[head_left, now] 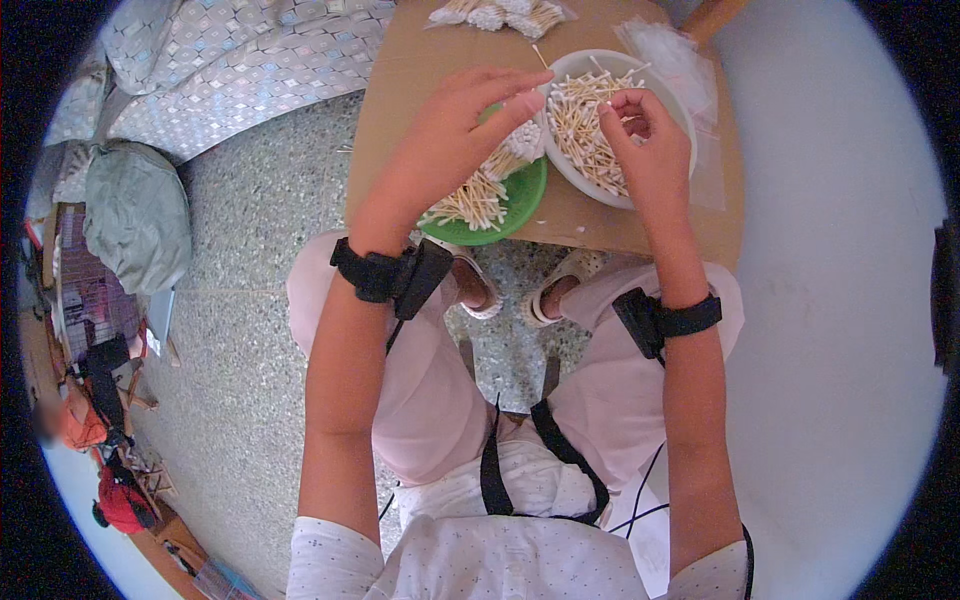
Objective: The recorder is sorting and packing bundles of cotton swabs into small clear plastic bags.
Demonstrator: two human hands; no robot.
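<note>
A white bowl full of loose cotton swabs stands on the brown cardboard. My right hand is over its right side, thumb and index finger pinched at a white swab tip; the rest of that swab is hard to see. My left hand reaches over a green bowl, its fingers stretched toward the white bowl's rim. One cotton swab sticks out past these fingertips, seemingly held between fingers and thumb; the palm is hidden. Under that hand, the green bowl carries more cotton swabs, partly covered.
Bundles of cotton swabs lie at the far edge of the cardboard. Clear plastic bags lie right of the white bowl. A pale wall rises on the right; patterned cloth is at the far left. My knees are below the cardboard's near edge.
</note>
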